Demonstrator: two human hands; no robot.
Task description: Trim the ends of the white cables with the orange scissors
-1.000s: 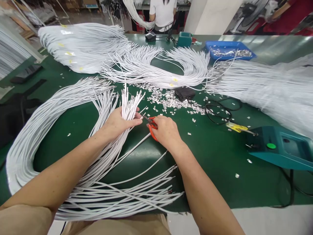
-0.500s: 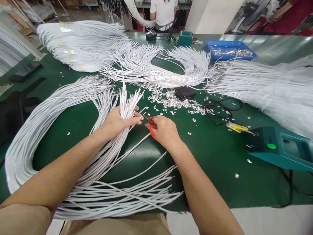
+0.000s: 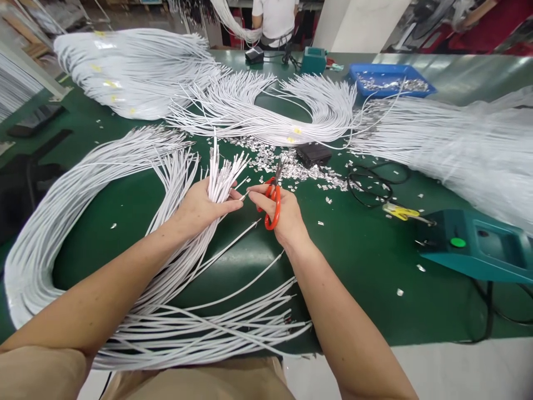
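Lots of loose wires (image 3: 187, 339): white ones, fanned across the near edge of the green table (image 3: 366, 266), most ends pointing right.
Curved bundle (image 3: 33, 261): more white wire, sweeping round on the left in one big bend.
Left hand (image 3: 204, 200): fingers wrapped round a wire bunch (image 3: 222, 175), thumb across the front, cut ends poking up above the grip.
Right hand (image 3: 287, 214): just beside the left; thumb and first finger look pinched at the tip of one thin wire, though it's pretty tiny to make out.
Scissors (image 3: 272, 208): orange handles, tucked in the right hand's grip, blades pointing away. Can't tell if the blades are fully together.
Teal machine (image 3: 474, 244): off to the right, green button on top, yellow clip (image 3: 402, 212) next to it.
Metal bits (image 3: 266, 158): tons of shiny little pieces scattered past the hands, with a black box (image 3: 313, 154) sitting among them.
Tagged bundle (image 3: 270, 123): beyond those bits, yellow tags on it.
Right-hand pile (image 3: 449, 133): wires, looks like clear plastic over part of it.
Thick stack (image 3: 137, 72): far left, more wire.
Blue tray (image 3: 361, 68): far right of the middle, more bits inside.
Person in white (image 3: 275, 22): past the table's far edge.
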